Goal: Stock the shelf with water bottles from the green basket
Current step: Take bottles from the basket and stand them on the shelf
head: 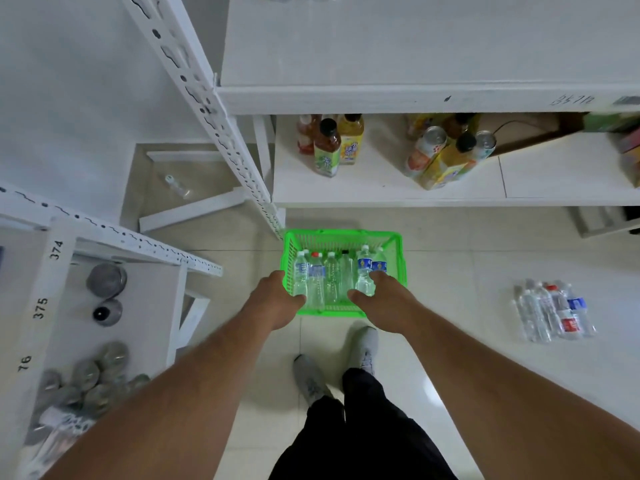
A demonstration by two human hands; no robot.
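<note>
A green basket [343,237] stands on the floor in front of the white shelf [398,194]. Several clear water bottles [332,278] lie side by side inside it. My left hand [277,299] grips the leftmost bottle [300,277] at the basket's left side. My right hand [384,299] closes around a blue-labelled bottle [365,275] at the right side. Both bottles still rest in the basket.
Tea and juice bottles [330,143] and cans [429,147] stand on the low shelf. The upper shelf [415,46] is above it. A wrapped pack of water bottles [554,310] lies on the floor at right. A side rack [104,296] with cans is at left. My feet [308,375] are below the basket.
</note>
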